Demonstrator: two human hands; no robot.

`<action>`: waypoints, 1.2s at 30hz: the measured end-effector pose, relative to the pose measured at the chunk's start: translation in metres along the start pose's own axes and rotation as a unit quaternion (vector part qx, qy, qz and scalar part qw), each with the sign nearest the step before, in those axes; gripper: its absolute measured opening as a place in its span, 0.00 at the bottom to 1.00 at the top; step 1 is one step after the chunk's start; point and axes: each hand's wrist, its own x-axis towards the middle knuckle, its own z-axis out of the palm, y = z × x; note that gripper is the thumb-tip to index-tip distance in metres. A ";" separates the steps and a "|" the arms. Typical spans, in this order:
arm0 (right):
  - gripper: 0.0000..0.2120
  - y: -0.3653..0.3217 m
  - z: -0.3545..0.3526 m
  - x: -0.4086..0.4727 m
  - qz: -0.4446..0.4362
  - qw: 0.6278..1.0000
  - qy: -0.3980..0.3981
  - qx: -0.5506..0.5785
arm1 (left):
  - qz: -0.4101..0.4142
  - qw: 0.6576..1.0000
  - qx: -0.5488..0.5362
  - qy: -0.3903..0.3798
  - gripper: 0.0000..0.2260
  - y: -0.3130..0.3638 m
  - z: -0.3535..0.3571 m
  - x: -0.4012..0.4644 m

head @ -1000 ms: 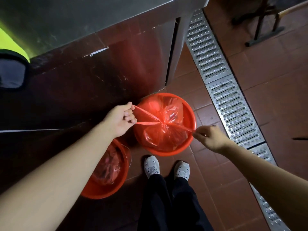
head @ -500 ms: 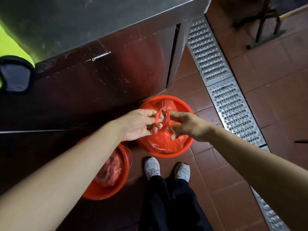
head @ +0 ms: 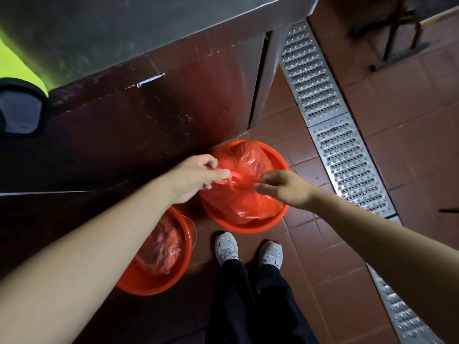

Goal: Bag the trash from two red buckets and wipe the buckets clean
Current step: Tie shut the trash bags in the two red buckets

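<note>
Right over the far bucket point(head: 250, 227), both hands are pinching the top of the red bag point(head: 248, 194). The left hand point(head: 196, 175) has thumb and fingers closed on one twisted handle strip, the right hand point(head: 283, 187) has its fingertips nipped on the other, and the knot sits bunched between them. Half a second back the hands were tangled together looping the strips; a second back they were spread wide, pulling the strips taut. Now they're parting again, so I'd guess this is the second tie getting cinched down. If so, this bag is about sealed and ready to lift out.

The bag itself sits inside the far bucket, puffed up above the rim. The near bucket point(head: 154, 284) is down by the left forearm, with its own red bag point(head: 161, 247) slumped inside and not tied as far as I can see. No wiping done yet by the look of it.

Room-wise: a steel counter point(head: 149, 33) and its dark front panel crowd the left, the far bucket nearly touching the counter leg. The shoes point(head: 227, 248) stand just beside the bucket. On the right there's tile floor point(head: 409, 150) and a drain grate point(head: 342, 155), so lifting out rightward looks easiest.
</note>
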 end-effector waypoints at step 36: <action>0.11 -0.035 0.024 -0.017 0.170 0.927 0.060 0.329 | 0.049 0.989 0.012 0.141 0.07 -0.024 0.022 -0.038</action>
